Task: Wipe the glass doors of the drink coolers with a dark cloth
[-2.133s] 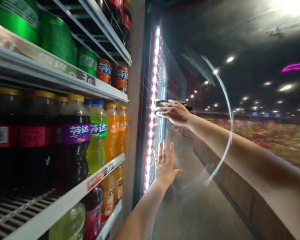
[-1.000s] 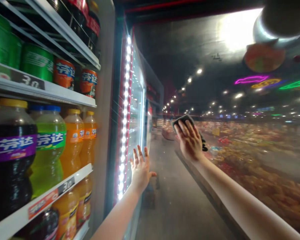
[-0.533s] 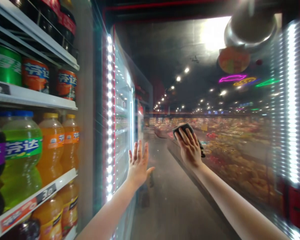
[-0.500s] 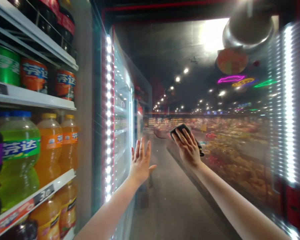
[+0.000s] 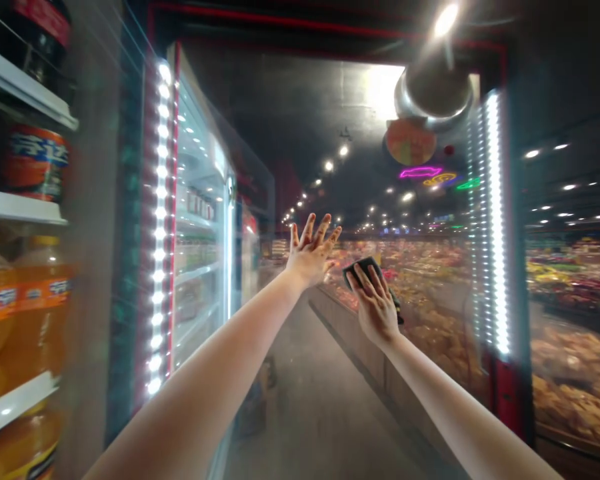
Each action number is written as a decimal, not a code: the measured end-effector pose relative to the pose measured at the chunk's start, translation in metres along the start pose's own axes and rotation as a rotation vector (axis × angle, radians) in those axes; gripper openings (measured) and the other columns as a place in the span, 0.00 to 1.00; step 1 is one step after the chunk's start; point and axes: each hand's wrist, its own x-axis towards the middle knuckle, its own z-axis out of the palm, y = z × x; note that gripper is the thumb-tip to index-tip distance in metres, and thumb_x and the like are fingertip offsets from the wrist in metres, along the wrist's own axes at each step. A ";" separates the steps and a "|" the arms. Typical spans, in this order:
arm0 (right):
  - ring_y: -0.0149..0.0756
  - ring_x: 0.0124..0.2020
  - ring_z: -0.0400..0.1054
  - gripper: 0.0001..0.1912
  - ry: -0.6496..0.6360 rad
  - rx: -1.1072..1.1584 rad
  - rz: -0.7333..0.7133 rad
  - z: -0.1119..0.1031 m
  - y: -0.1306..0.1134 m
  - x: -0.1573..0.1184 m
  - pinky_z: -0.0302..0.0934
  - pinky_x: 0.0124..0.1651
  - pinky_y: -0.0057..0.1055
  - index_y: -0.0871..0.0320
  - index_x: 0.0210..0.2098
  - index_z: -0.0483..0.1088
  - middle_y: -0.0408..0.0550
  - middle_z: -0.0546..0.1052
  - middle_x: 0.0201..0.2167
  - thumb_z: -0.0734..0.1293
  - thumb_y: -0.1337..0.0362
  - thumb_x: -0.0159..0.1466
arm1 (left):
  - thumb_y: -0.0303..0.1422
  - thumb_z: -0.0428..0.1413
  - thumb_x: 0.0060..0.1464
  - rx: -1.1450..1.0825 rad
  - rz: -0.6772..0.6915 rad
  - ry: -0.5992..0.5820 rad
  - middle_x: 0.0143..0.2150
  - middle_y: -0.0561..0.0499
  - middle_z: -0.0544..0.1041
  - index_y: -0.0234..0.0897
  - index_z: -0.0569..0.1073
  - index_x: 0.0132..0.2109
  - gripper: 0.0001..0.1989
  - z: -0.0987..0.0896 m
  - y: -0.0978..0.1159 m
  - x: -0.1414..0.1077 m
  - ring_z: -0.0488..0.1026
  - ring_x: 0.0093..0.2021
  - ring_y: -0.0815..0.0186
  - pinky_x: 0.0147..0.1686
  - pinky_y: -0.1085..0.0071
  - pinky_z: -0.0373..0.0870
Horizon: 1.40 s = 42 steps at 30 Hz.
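Observation:
Both my arms reach forward to a glass door (image 5: 260,133) with a dark, red-edged frame. My left hand (image 5: 309,257) is open, fingers spread, its palm towards the glass and with nothing in it. Just right of it and a little lower, my right hand (image 5: 375,303) holds a dark cloth or pad (image 5: 351,267) flat against the pane. The fingers lie over the dark piece, and part of it sticks out beyond the fingertips and at the right edge of the hand.
At left stand cooler shelves (image 5: 23,203) with orange soda bottles (image 5: 43,300) and a can (image 5: 36,163). LED strips (image 5: 161,227) run down both sides of the door. Beyond the glass are an aisle floor (image 5: 300,413) and produce displays (image 5: 430,320); a round lamp (image 5: 435,93) shows above.
My view has turned to the right, so the shelves slid left. My left hand has moved up and right, closer to my right hand. The cloth has shifted right across the glass.

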 end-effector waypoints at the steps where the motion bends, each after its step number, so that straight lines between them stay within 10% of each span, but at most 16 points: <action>1: 0.47 0.73 0.51 0.39 -0.013 0.004 -0.032 -0.003 0.008 0.007 0.53 0.72 0.54 0.43 0.72 0.54 0.45 0.61 0.71 0.59 0.75 0.65 | 0.40 0.59 0.61 0.010 -0.009 -0.005 0.79 0.53 0.37 0.53 0.46 0.75 0.42 -0.002 0.000 0.011 0.25 0.77 0.46 0.69 0.32 0.28; 6: 0.49 0.74 0.50 0.38 0.151 0.014 0.150 -0.007 0.056 0.001 0.55 0.71 0.57 0.44 0.73 0.53 0.46 0.59 0.73 0.58 0.74 0.66 | 0.43 0.59 0.60 0.024 -0.017 -0.078 0.78 0.57 0.40 0.59 0.47 0.74 0.41 -0.002 -0.009 0.037 0.25 0.77 0.46 0.68 0.31 0.26; 11: 0.51 0.74 0.48 0.36 0.165 -0.001 0.167 0.007 0.043 -0.041 0.57 0.69 0.60 0.42 0.72 0.54 0.45 0.63 0.70 0.57 0.73 0.68 | 0.47 0.55 0.63 0.019 0.011 -0.057 0.78 0.57 0.40 0.59 0.44 0.74 0.40 0.006 -0.018 0.036 0.24 0.77 0.48 0.68 0.33 0.21; 18: 0.45 0.75 0.47 0.30 0.090 -0.010 0.050 -0.015 0.068 0.049 0.49 0.74 0.50 0.50 0.68 0.63 0.45 0.62 0.71 0.58 0.72 0.69 | 0.47 0.55 0.63 0.062 -0.001 -0.080 0.79 0.59 0.36 0.60 0.42 0.74 0.41 0.008 -0.017 0.043 0.21 0.76 0.49 0.67 0.33 0.20; 23: 0.48 0.74 0.47 0.33 0.260 -0.019 0.338 -0.010 0.081 0.015 0.53 0.71 0.54 0.50 0.72 0.55 0.50 0.61 0.71 0.55 0.72 0.69 | 0.46 0.52 0.65 0.066 -0.005 -0.089 0.79 0.59 0.40 0.57 0.41 0.75 0.38 0.004 -0.010 0.041 0.20 0.76 0.53 0.69 0.36 0.20; 26: 0.50 0.73 0.50 0.37 0.147 -0.055 0.231 -0.004 0.067 -0.004 0.53 0.70 0.56 0.44 0.72 0.54 0.48 0.62 0.71 0.58 0.72 0.67 | 0.46 0.52 0.65 0.077 -0.008 -0.076 0.79 0.59 0.40 0.57 0.43 0.75 0.37 0.005 -0.009 0.041 0.18 0.76 0.52 0.69 0.37 0.20; 33: 0.44 0.71 0.55 0.34 0.170 -0.072 0.128 -0.016 0.117 0.055 0.54 0.71 0.48 0.46 0.72 0.55 0.47 0.65 0.70 0.58 0.71 0.68 | 0.49 0.51 0.67 0.032 -0.023 -0.118 0.79 0.56 0.35 0.54 0.44 0.75 0.36 0.008 -0.016 0.045 0.24 0.76 0.43 0.65 0.33 0.18; 38: 0.47 0.72 0.53 0.37 0.372 -0.124 0.432 0.000 0.136 -0.007 0.60 0.66 0.54 0.49 0.74 0.49 0.50 0.64 0.70 0.55 0.72 0.67 | 0.52 0.48 0.68 0.074 -0.037 -0.115 0.79 0.56 0.33 0.53 0.46 0.75 0.34 0.009 -0.012 0.046 0.22 0.76 0.47 0.65 0.36 0.16; 42: 0.47 0.74 0.48 0.37 0.162 -0.096 0.204 0.000 0.123 -0.017 0.56 0.70 0.53 0.46 0.72 0.55 0.46 0.64 0.70 0.57 0.74 0.66 | 0.55 0.44 0.67 0.097 -0.047 -0.118 0.78 0.58 0.31 0.53 0.47 0.75 0.35 0.015 -0.016 0.047 0.23 0.76 0.47 0.66 0.37 0.16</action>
